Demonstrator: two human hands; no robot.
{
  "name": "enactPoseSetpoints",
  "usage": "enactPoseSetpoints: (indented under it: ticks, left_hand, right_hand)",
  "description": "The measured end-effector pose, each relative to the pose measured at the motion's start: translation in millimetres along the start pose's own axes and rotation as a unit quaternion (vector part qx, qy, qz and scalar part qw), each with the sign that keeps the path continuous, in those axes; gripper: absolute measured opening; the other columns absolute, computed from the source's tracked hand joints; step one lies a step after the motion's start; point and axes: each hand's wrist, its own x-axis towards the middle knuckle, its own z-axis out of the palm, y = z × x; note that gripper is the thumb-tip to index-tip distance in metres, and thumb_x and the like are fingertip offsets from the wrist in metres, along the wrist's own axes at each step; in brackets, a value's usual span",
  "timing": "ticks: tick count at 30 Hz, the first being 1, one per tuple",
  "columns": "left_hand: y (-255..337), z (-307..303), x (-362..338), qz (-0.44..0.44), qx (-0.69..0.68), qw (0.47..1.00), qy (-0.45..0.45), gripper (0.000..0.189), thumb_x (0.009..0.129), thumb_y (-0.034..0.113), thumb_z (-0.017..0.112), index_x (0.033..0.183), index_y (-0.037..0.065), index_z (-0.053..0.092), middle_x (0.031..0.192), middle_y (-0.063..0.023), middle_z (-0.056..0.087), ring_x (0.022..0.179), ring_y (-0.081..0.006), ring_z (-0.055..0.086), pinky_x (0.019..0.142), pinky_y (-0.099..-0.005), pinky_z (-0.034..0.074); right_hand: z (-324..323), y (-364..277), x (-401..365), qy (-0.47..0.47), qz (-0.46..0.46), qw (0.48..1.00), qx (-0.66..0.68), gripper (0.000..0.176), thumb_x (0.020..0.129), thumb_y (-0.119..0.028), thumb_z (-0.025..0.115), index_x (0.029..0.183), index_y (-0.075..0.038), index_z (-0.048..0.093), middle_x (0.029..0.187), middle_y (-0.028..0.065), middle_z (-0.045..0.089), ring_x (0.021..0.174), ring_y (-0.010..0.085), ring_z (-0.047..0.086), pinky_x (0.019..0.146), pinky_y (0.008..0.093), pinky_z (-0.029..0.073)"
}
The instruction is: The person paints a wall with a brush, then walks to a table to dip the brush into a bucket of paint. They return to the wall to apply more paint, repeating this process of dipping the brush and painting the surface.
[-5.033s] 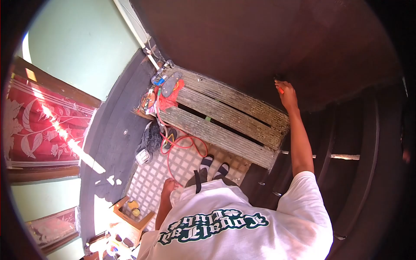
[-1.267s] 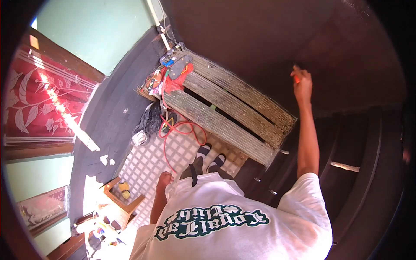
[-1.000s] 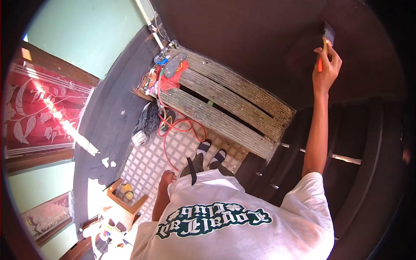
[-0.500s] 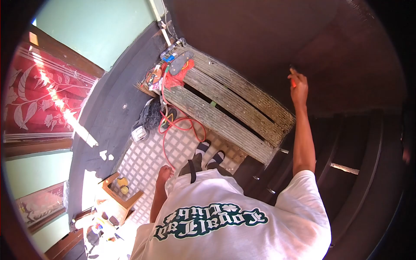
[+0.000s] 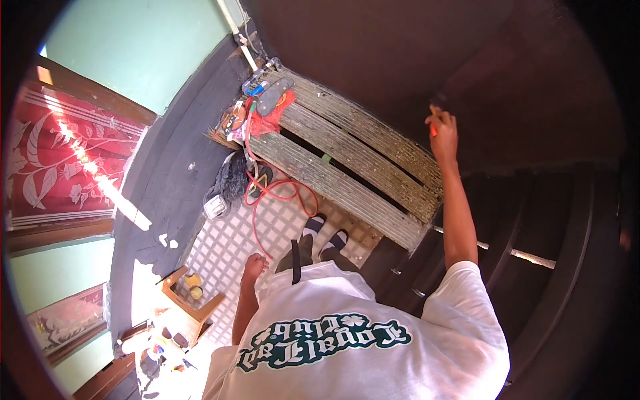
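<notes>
My right hand, raised and closed, grips a paintbrush with an orange and wood-coloured handle. Its dark bristles are at the dark brown wall, where they blend into the surface. Low at my left side, my left hand is curled into a loose fist, with nothing showing from it. A red hose loops over the tiled floor and passes close to that hand.
A weathered slatted bench runs along the wall, sandals and a red bag at its far end. Dark steps lie at right. A wooden stool stands at lower left, and a black bag rests by the bench.
My right hand has moved a little left along the wall with the paintbrush, and the view has shifted slightly. My left hand stays low at my side.
</notes>
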Motion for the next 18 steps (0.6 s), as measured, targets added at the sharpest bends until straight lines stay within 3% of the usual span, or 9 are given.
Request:
enactPoseSetpoints:
  ticks: [2,7,11,14,18]
  left_hand:
    - [10,-1,-4,0.023,-0.007,1.000,0.002,0.015,0.091,0.016,0.054,0.092,0.004,0.062,0.091,-0.0119,0.073,0.076,-0.0211,0.070,0.063,-0.0348,0.054]
    - [9,-3,1,0.023,0.004,1.000,0.000,0.015,0.091,0.016,0.054,0.092,0.004,0.063,0.089,-0.0122,0.073,0.075,-0.0213,0.071,0.063,-0.0352,0.054]
    - [-14,2,5,-0.039,0.026,0.999,-0.015,0.016,0.090,0.018,0.055,0.094,0.004,0.063,0.090,-0.0123,0.074,0.076,-0.0232,0.072,0.065,-0.0371,0.056]
    - [-16,8,0,-0.055,0.037,0.998,-0.024,0.017,0.090,0.019,0.056,0.094,0.004,0.062,0.091,-0.0124,0.074,0.077,-0.0242,0.072,0.067,-0.0389,0.056]
    - [-12,10,-1,-0.046,0.036,0.998,-0.030,0.016,0.090,0.019,0.056,0.095,0.004,0.062,0.090,-0.0115,0.073,0.076,-0.0233,0.072,0.066,-0.0385,0.056]
  right_hand:
    - [21,9,-4,-0.070,0.041,0.997,0.018,0.036,0.071,0.014,0.070,0.097,-0.010,0.073,0.123,0.0080,0.065,0.111,0.0340,0.060,0.096,0.0444,0.055]
    - [-34,0,27,0.089,-0.007,0.996,0.012,0.032,0.075,0.012,0.071,0.097,-0.011,0.074,0.120,0.0094,0.064,0.112,0.0343,0.059,0.093,0.0456,0.054]
    - [-91,-23,53,0.263,-0.060,0.962,-0.036,0.025,0.079,0.007,0.072,0.094,-0.013,0.076,0.118,0.0109,0.063,0.110,0.0345,0.059,0.090,0.0465,0.052]
    - [-101,-28,60,0.283,-0.079,0.952,-0.081,0.029,0.077,0.010,0.069,0.096,-0.010,0.076,0.117,0.0128,0.064,0.111,0.0335,0.059,0.090,0.0442,0.051]
    - [-48,-21,30,0.138,-0.025,0.989,-0.040,0.030,0.073,0.008,0.073,0.093,-0.014,0.073,0.122,0.0094,0.060,0.112,0.0373,0.056,0.086,0.0467,0.056]
